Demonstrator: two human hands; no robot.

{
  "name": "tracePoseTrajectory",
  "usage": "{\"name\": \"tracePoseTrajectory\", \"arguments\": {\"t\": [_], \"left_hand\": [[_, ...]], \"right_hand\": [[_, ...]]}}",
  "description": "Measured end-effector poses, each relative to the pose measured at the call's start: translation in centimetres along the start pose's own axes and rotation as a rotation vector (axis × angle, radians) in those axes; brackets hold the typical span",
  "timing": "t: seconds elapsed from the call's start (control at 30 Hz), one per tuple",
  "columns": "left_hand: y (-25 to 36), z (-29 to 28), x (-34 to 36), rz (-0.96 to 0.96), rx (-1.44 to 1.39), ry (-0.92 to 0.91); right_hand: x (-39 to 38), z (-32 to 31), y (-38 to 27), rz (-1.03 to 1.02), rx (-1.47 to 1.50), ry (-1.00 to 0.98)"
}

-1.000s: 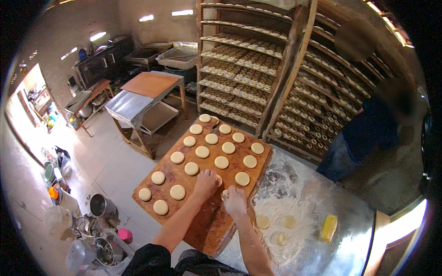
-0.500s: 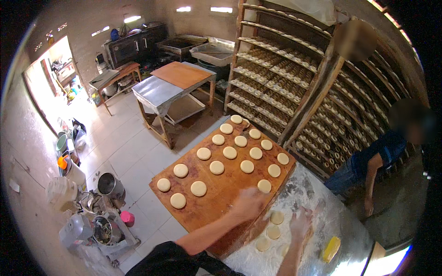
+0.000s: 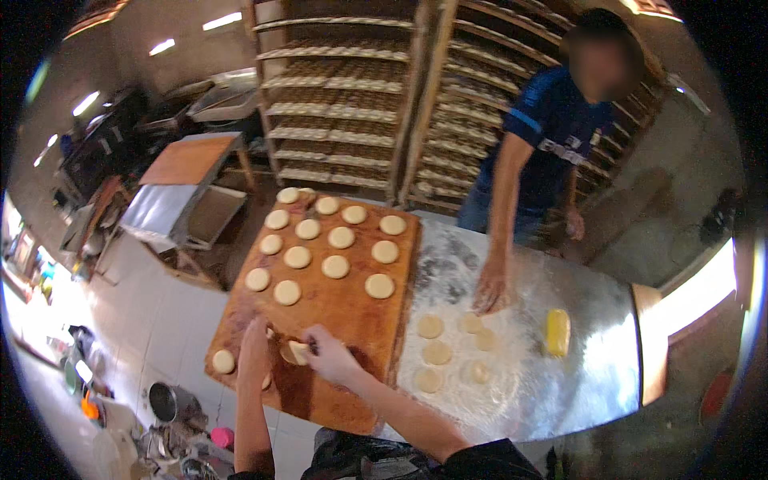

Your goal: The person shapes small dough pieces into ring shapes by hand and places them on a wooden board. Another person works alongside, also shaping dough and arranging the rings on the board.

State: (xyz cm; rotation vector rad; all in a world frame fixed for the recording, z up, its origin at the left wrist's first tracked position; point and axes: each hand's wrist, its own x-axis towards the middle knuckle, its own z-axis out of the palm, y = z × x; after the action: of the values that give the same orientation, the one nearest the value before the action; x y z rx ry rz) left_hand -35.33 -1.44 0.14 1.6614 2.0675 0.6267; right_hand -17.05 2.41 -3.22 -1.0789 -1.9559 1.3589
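Over the near part of a brown wooden board (image 3: 336, 316), my right hand (image 3: 330, 356) is closed on the edge of a pale dough disc (image 3: 296, 353), which looks tilted. Just left of it, my left hand (image 3: 254, 340) is low over the board, its fingers blurred and partly hidden. Pale dough shows beside and under that hand, partly covered. A single dough disc (image 3: 224, 362) lies by the board's left edge. Several round dough discs (image 3: 336, 266) are spread over the far half of the board.
Right of the board, a floured metal table (image 3: 592, 384) bears several flat dough rounds (image 3: 437, 353) and a yellow block-shaped packet (image 3: 558, 333). A co-worker's hand (image 3: 492, 290) reaches onto the flour. Tall racks (image 3: 336, 104) of filled trays stand behind; pots (image 3: 172, 402) are at lower left.
My view has turned right. My right hand has moved from the floured table to the board and taken hold of a dough disc. The co-worker now reaches over the table.
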Motion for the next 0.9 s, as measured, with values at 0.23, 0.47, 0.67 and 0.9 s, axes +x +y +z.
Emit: {"name": "tracePoseTrajectory", "arguments": {"t": [0.23, 0.47, 0.67, 0.9], "left_hand": [[14.9, 16.7, -4.1, 0.693, -0.213, -1.029], [19.0, 24.4, -10.3, 1.107, -0.069, -0.064], [5.4, 6.6, -6.1, 0.168, -0.106, -0.155], [-10.7, -11.3, -12.5, -0.291, 0.073, 0.788]], "right_hand": [[-17.6, -23.3, 6.6, 0.327, -0.174, 0.336], [-19.7, -25.1, 8.2, 0.288, -0.766, 0.376], [-15.4, -17.6, 1.5, 0.156, -0.745, 0.601], [-9.6, -0.8, -10.3, -0.338, -0.387, -0.388]]}}
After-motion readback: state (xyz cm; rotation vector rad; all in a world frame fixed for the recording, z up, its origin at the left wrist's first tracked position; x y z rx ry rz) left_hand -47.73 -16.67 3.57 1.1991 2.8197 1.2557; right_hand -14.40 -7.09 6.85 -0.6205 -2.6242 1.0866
